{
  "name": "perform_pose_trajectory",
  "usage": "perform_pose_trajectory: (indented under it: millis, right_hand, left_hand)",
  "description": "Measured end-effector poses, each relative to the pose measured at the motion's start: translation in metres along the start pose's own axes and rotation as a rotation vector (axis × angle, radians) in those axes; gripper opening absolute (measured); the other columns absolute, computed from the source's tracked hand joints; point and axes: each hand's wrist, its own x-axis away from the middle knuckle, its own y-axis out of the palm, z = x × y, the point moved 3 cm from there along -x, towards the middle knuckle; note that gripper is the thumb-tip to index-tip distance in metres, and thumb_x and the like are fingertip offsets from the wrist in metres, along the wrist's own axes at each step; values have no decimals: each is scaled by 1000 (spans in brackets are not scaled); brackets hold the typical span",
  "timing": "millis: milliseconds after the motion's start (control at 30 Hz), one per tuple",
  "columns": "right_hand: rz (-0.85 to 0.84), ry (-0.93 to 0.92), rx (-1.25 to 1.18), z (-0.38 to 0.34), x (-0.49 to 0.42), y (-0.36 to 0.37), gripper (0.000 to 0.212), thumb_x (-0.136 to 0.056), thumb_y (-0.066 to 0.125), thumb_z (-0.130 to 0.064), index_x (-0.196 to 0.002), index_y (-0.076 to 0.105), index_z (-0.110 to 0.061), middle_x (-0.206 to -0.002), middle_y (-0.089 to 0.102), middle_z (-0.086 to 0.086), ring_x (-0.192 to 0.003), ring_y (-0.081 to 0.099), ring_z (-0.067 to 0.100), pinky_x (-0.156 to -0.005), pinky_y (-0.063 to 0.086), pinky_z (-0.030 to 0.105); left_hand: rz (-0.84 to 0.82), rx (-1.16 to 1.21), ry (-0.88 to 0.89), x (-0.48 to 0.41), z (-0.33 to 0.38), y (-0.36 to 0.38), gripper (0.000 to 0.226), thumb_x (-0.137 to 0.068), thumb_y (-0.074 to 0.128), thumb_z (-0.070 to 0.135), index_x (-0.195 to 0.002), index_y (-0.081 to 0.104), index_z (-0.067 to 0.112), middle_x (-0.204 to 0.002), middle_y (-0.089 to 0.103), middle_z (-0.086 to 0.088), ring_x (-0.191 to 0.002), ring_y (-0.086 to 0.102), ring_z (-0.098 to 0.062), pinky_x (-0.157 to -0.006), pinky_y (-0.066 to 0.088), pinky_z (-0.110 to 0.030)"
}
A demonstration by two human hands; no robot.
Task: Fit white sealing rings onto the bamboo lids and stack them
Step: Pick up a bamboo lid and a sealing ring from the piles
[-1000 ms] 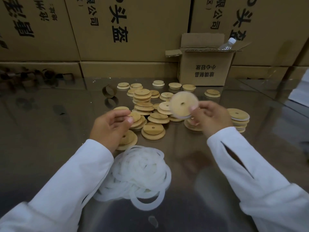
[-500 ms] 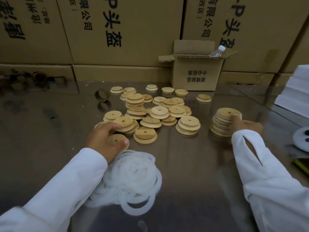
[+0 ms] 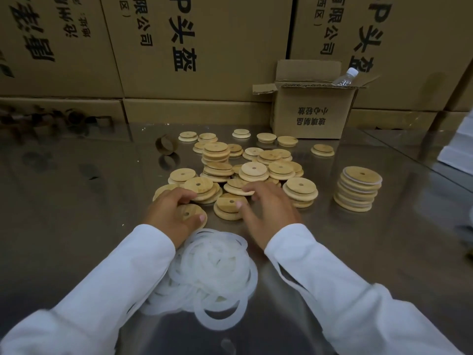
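Observation:
A loose heap of bamboo lids with centre holes covers the middle of the steel table. At the right stands a neat stack of lids with white rings fitted. Close to me lies a pile of white sealing rings. My left hand grips one bamboo lid at the heap's near edge, thumb on its front rim. My right hand hovers with spread, relaxed fingers over the near lids, its fingertips touching them and holding nothing.
A small open cardboard box with a plastic bottle in it stands behind the heap. Large cartons wall the back. A cardboard tube ring lies left of the lids. White blocks sit at the right edge.
My right hand left the ringed stack at the right and came back to the loose heap. My left hand keeps its hold on a lid. The camera tilted slightly.

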Motion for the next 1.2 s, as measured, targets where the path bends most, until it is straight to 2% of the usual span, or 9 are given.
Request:
perform_pose_trajectory:
  millis: [133, 367, 533, 633, 733, 800, 900, 1000, 1200]
  right_hand:
    - [-163, -32, 96, 1, -2, 17, 36, -90, 47, -42, -125, 53, -35, -127, 48, -4, -119, 41, 19, -94, 37, 32]
    - [-130, 71, 92, 2, -2, 10, 27, -78, 62, -50, -94, 60, -30, -106, 57, -5, -101, 52, 16, -83, 42, 30]
    - [-89, 122, 43, 0, -2, 4, 36, -70, 70, -46, -95, 51, -30, -105, 54, -6, -103, 48, 16, -85, 40, 29]
    - [141, -71, -57, -13, 3, -10, 45, -66, 76, -34, -105, 57, -20, -107, 53, 0, -105, 48, 20, -87, 39, 29]
    - [340, -385, -24, -31, 10, -20, 47, -63, 78, -30, -102, 63, -10, -101, 59, 9, -95, 55, 28, -80, 44, 35]
    - [368, -536, 19, -39, 15, -19, 48, -61, 79, -31, -100, 64, -8, -100, 62, 10, -93, 58, 29, -80, 44, 38]
    - [310, -610, 6, -42, 16, -14, 61, -59, 83, -34, -110, 57, -11, -106, 61, 10, -100, 56, 26, -84, 46, 40]
    - [214, -522, -165, -38, 14, -15, 77, -62, 80, -39, -124, 40, -16, -121, 52, 8, -111, 51, 22, -93, 43, 33]
    - [-225, -45, -68, -15, 14, 7, 13, -83, 61, -30, -94, 68, -26, -99, 47, -7, -108, 42, 15, -93, 36, 31]
  left_hand:
    - [5, 7, 10, -1, 0, 1, 35, -76, 73, 17, -107, 59, 23, -106, 56, 4, -103, 53, -13, -88, 38, -24]
    - [25, 13, 6, -1, -2, 1, 34, -76, 72, 17, -105, 57, 27, -107, 57, 3, -103, 53, -14, -87, 37, -23]
    - [31, 3, -3, -1, 0, -1, 35, -77, 71, 16, -108, 57, 24, -106, 56, 3, -102, 51, -13, -86, 36, -23]
    - [100, 52, 48, 2, 10, -7, 27, -82, 67, 18, -108, 60, 22, -105, 56, 5, -99, 50, -10, -84, 35, -21]
    - [103, 310, 123, 8, 28, -12, 9, -88, 57, 21, -92, 62, 27, -94, 62, 9, -89, 56, 0, -74, 40, -8]
    - [23, 461, 175, 13, 38, -12, 9, -87, 53, 23, -87, 62, 26, -84, 64, 13, -77, 59, 8, -68, 41, -3]
    - [-69, 543, 219, 18, 44, -10, 16, -73, 57, 30, -80, 64, 17, -67, 66, 13, -66, 60, 4, -64, 45, -8]
    - [8, 590, 157, 13, 37, -13, 19, -69, 61, 34, -78, 63, 17, -72, 66, 6, -68, 61, -4, -66, 47, -14]
    - [151, 834, -171, 1, 17, -20, 12, -86, 59, 24, -77, 66, 20, -80, 66, -2, -78, 64, -17, -56, 56, -24]
